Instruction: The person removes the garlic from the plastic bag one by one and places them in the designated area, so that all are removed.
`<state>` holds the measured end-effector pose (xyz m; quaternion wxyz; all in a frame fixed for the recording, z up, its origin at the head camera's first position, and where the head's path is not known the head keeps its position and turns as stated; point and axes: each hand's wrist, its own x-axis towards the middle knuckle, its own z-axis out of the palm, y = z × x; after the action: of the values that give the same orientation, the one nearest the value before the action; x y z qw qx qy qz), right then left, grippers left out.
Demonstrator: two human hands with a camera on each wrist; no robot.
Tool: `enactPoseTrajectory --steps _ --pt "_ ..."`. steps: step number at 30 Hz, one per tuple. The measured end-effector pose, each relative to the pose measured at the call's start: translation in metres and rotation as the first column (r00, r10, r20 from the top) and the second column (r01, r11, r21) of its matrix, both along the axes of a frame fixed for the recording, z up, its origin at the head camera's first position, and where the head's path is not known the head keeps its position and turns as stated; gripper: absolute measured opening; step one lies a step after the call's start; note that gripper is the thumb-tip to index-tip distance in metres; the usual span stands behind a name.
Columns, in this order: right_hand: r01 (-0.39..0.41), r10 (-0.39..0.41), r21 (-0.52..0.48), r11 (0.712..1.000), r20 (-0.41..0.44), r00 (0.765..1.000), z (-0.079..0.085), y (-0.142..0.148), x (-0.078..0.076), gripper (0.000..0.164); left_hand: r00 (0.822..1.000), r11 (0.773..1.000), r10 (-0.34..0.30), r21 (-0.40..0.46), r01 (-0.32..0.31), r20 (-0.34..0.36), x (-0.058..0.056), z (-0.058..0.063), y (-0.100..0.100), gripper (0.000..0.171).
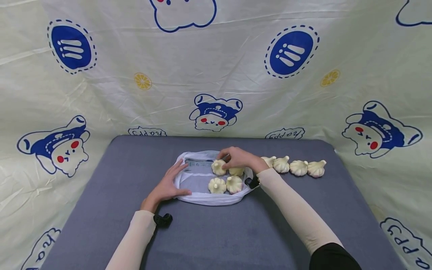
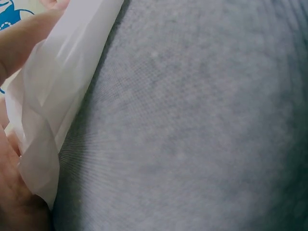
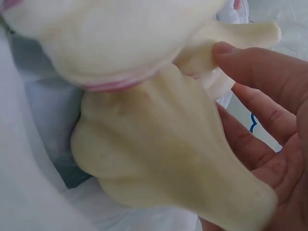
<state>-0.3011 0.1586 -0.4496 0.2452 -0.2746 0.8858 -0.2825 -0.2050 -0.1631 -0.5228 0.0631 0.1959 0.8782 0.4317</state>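
Note:
A see-through container lined with a white plastic bag stands on the table with several garlic bulbs inside, two of them in the front row. At its back, my right hand pinches a garlic bulb; the thumb lies against this bulb in the right wrist view. Another bulb sits close under the palm, partly covered by the hand in the head view. My left hand rests at the container's left end, fingers spread along the bag's rim.
A row of several more garlic bulbs lies to the right of the container, behind the right forearm. The grey cloth-covered table ends at a patterned curtain behind. Black camera mounts sit on both wrists.

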Motion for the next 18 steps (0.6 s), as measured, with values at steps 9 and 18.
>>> enactPoseTrajectory --steps 9,18 --pt "-0.012 0.012 -0.015 1.0 -0.031 0.999 0.0006 -0.0022 0.0048 0.039 1.0 1.0 0.007 -0.006 -0.007 0.015 0.0001 0.0003 -0.0007 0.101" --pt "0.032 -0.035 -0.054 0.998 -0.052 0.998 0.0022 -0.0007 0.0048 0.037 1.0 1.0 -0.002 -0.005 0.002 0.003 -0.0006 0.0 -0.0015 0.101"
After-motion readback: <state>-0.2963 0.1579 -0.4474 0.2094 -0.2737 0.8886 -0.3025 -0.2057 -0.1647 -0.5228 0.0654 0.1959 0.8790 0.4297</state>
